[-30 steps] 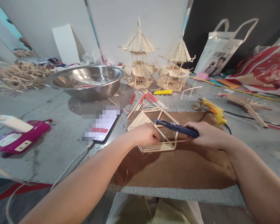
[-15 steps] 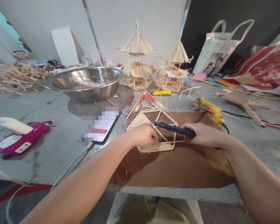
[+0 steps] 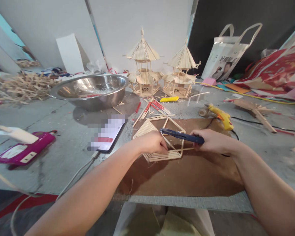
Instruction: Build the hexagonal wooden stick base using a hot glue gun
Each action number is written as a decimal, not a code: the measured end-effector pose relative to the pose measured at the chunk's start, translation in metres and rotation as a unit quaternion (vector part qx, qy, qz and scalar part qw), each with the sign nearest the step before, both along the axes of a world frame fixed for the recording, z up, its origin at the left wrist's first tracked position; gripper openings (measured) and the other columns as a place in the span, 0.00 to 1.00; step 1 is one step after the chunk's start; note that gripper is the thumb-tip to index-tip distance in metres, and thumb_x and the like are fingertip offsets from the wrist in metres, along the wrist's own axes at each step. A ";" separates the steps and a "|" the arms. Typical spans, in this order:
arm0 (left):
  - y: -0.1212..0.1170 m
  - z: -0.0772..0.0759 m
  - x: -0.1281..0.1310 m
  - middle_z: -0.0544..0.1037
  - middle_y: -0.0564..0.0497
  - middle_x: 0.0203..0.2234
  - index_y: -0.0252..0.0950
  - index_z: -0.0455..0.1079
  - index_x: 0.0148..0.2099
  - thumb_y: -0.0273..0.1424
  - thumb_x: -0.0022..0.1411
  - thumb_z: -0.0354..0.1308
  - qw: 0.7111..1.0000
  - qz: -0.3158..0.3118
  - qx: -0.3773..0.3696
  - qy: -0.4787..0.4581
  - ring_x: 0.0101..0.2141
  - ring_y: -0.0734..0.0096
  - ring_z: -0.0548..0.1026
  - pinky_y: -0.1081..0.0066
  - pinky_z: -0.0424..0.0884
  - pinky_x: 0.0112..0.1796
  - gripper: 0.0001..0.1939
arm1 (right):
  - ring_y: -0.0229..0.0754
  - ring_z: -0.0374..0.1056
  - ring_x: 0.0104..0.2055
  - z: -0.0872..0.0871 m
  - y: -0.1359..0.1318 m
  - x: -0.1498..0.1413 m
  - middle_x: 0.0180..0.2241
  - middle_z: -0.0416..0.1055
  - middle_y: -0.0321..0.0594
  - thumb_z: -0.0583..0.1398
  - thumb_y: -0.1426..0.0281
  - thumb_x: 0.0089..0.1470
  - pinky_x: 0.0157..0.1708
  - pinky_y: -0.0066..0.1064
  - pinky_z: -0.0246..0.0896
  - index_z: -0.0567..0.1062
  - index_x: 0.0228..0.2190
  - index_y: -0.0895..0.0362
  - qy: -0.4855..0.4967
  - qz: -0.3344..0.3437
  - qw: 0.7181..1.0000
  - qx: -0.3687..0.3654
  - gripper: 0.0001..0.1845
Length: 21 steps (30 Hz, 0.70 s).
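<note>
A hexagonal frame of thin wooden sticks [image 3: 165, 156], with stick rows filling part of it, lies on a brown mat [image 3: 177, 180]. My left hand [image 3: 153, 142] is closed and pressed down on the frame's near side, its fingertips on a loose stick [image 3: 186, 149] that runs right along the near edge. My right hand [image 3: 205, 140] is wrapped around a slim dark blue tool [image 3: 180, 134] with a metal tip, pointing left above the frame; its exact kind is unclear. The stick's right end reaches my right fingers, which partly hide it.
Behind the mat lie red-marked sticks [image 3: 157, 106] and a yellow cutter [image 3: 169, 99]; two stick pagodas [image 3: 144, 78] stand farther back. A yellow glue gun [image 3: 221, 117] is at right. Leftward are a steel bowl [image 3: 93, 103], a phone [image 3: 110, 134] and a purple power strip [image 3: 27, 150].
The camera view has shifted slightly. Both hands, the blue tool and the stick frame keep nearly the same places relative to one another.
</note>
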<state>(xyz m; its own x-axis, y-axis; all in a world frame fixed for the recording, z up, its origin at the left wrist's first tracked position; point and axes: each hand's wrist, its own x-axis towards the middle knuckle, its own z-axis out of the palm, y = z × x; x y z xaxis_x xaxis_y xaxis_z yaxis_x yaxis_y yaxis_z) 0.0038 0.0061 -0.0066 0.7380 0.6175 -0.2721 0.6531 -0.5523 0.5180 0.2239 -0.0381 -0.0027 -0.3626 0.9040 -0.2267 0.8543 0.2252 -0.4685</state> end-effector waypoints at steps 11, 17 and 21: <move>0.001 0.000 -0.002 0.76 0.57 0.23 0.40 0.74 0.28 0.34 0.44 0.56 1.000 0.006 -0.010 0.011 0.22 0.78 0.68 0.80 0.58 0.24 0.08 | 0.36 0.62 0.28 -0.002 0.001 0.000 0.26 0.67 0.34 0.53 0.75 0.35 0.25 0.25 0.52 0.66 0.26 0.55 0.015 0.005 1.000 0.004 0.10; 0.000 -0.001 -0.003 0.76 0.56 0.23 0.40 0.74 0.28 0.35 0.43 0.56 1.000 0.022 -0.016 0.002 0.22 0.78 0.68 0.80 0.58 0.24 0.09 | 0.36 0.62 0.27 -0.005 0.002 0.004 0.25 0.67 0.33 0.54 0.75 0.35 0.25 0.25 0.52 0.65 0.26 0.55 0.033 0.008 0.999 0.000 0.09; 0.000 -0.001 -0.003 0.76 0.57 0.22 0.40 0.74 0.27 0.35 0.43 0.57 1.000 0.026 -0.014 -0.004 0.21 0.79 0.67 0.80 0.58 0.24 0.08 | 0.36 0.62 0.28 -0.004 0.002 0.004 0.26 0.67 0.32 0.54 0.75 0.35 0.25 0.25 0.53 0.66 0.26 0.55 0.037 0.009 0.999 -0.005 0.09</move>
